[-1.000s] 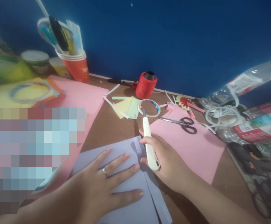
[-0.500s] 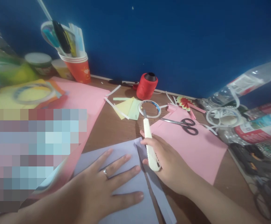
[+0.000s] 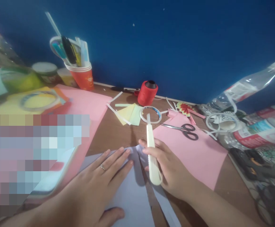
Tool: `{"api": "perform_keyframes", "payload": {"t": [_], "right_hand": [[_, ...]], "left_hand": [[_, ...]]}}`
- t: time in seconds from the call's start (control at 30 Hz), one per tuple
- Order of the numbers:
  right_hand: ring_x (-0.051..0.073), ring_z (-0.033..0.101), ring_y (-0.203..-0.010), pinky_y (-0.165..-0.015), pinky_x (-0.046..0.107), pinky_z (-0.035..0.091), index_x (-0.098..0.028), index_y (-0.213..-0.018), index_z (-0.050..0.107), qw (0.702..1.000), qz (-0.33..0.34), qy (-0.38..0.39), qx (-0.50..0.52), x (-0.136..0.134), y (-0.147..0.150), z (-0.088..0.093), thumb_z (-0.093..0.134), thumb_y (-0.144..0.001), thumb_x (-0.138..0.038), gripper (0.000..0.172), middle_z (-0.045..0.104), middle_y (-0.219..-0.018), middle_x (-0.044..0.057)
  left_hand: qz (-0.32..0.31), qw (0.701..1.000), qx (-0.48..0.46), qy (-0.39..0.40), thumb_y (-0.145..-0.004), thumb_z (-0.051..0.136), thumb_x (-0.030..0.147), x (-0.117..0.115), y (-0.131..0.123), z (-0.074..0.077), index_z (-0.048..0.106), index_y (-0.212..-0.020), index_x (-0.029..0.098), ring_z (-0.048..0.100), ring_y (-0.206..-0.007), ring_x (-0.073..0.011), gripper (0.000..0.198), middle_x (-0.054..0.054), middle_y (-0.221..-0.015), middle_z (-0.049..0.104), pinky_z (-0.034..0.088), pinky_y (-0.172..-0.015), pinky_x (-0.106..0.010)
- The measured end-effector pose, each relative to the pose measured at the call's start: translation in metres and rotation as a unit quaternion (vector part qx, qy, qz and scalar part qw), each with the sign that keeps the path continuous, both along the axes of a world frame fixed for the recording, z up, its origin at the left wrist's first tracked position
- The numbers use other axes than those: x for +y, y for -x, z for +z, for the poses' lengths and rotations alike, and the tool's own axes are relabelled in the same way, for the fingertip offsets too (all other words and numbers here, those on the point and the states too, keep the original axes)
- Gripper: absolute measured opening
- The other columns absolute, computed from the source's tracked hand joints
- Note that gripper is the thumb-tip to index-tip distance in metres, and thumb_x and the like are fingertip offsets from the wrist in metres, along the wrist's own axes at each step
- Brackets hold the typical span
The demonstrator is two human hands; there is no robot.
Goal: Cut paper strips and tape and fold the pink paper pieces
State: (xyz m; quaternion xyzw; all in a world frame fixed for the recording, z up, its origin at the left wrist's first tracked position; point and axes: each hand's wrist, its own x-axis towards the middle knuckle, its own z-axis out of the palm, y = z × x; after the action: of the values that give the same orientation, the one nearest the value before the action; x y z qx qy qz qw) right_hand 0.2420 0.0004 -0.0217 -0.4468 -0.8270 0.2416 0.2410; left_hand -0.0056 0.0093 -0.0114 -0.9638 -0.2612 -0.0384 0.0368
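Observation:
My left hand [image 3: 97,183] lies flat with fingers stretched out on a lavender sheet of paper [image 3: 130,195] near the table's front edge. My right hand [image 3: 168,167] is closed around a cream utility knife [image 3: 151,151], its tip pointing away from me. A narrow strip of lavender paper [image 3: 163,205] lies split off along the sheet's right side, under the right hand. A pink sheet [image 3: 194,151] lies just right of that hand.
Black-handled scissors [image 3: 184,130] rest on the pink sheet. A tape roll [image 3: 151,114], a red thread spool [image 3: 147,92], yellow and green paper scraps [image 3: 129,114] and an orange cup of pens [image 3: 80,74] stand further back. Plastic bottles [image 3: 246,91] crowd the right.
The cut strip has spread further from the lavender sheet. My left hand slid back, its fingers drawn closer together. The right hand with the knife stayed put.

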Motion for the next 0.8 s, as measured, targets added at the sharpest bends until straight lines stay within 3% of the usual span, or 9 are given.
{"api": "perform_keyframes", "payload": {"t": [0.17,0.37,0.47,0.53,0.63,0.8], "right_hand": [[0.019,0.047,-0.106,-0.094,0.041,0.040,-0.022,-0.124,0.035,0.999,-0.005,0.025,-0.020,-0.001,0.000,0.000,0.044,-0.077,0.001,0.054,0.053,-0.123,0.005],[0.021,0.043,-0.117,-0.095,0.041,0.039,-0.024,-0.121,0.034,0.999,-0.024,-0.011,0.021,-0.005,-0.004,-0.004,0.048,-0.078,-0.002,0.050,0.050,-0.127,0.006],[0.022,0.050,-0.108,-0.090,0.041,0.043,-0.025,-0.114,0.034,0.987,-0.100,-0.109,0.057,-0.012,-0.006,-0.002,0.055,-0.079,-0.008,0.044,0.054,-0.115,0.008],[0.022,0.056,-0.091,-0.080,0.039,0.046,-0.024,-0.110,0.035,0.978,-0.141,-0.149,0.030,-0.019,-0.005,0.002,0.057,-0.079,-0.013,0.040,0.056,-0.101,0.008],[0.020,0.054,-0.071,-0.061,0.034,0.046,-0.022,-0.104,0.036,0.984,-0.138,-0.093,-0.061,-0.028,0.003,0.010,0.058,-0.077,-0.018,0.035,0.053,-0.083,0.004],[0.017,0.049,-0.060,-0.050,0.025,0.037,-0.022,-0.100,0.034,0.980,-0.131,0.030,-0.149,-0.033,0.013,0.017,0.047,-0.063,-0.002,0.044,0.049,-0.071,-0.001]], "left_hand": [[0.008,1.000,-0.007,-0.005,-0.077,0.048,0.055,0.000,-0.001,0.003,0.030,-0.138,0.018,0.041,-0.124,-0.0269,0.074,-0.008,-0.142,0.034,0.041,-0.095,-0.039],[0.058,0.998,-0.027,0.010,-0.074,0.052,0.053,-0.007,-0.004,0.002,0.038,-0.134,0.018,0.040,-0.123,-0.0310,0.070,-0.012,-0.140,0.039,0.035,-0.099,-0.043],[0.099,0.994,-0.042,0.016,-0.074,0.058,0.041,-0.009,-0.008,0.007,0.055,-0.117,0.021,0.045,-0.117,-0.0315,0.048,-0.010,-0.131,0.049,0.037,-0.096,-0.047],[0.079,0.995,-0.054,0.036,-0.076,0.056,0.034,-0.009,-0.010,0.012,0.062,-0.102,0.025,0.053,-0.106,-0.0283,0.029,-0.006,-0.117,0.059,0.042,-0.089,-0.044],[0.041,0.996,-0.062,0.056,-0.081,0.049,0.033,-0.006,-0.009,0.015,0.064,-0.094,0.027,0.059,-0.091,-0.0239,0.021,-0.003,-0.100,0.065,0.048,-0.078,-0.039],[0.054,0.994,-0.058,0.069,-0.081,0.047,0.031,-0.007,-0.006,0.010,0.063,-0.093,0.023,0.057,-0.096,-0.0250,0.021,-0.004,-0.103,0.063,0.047,-0.081,-0.039]]}}
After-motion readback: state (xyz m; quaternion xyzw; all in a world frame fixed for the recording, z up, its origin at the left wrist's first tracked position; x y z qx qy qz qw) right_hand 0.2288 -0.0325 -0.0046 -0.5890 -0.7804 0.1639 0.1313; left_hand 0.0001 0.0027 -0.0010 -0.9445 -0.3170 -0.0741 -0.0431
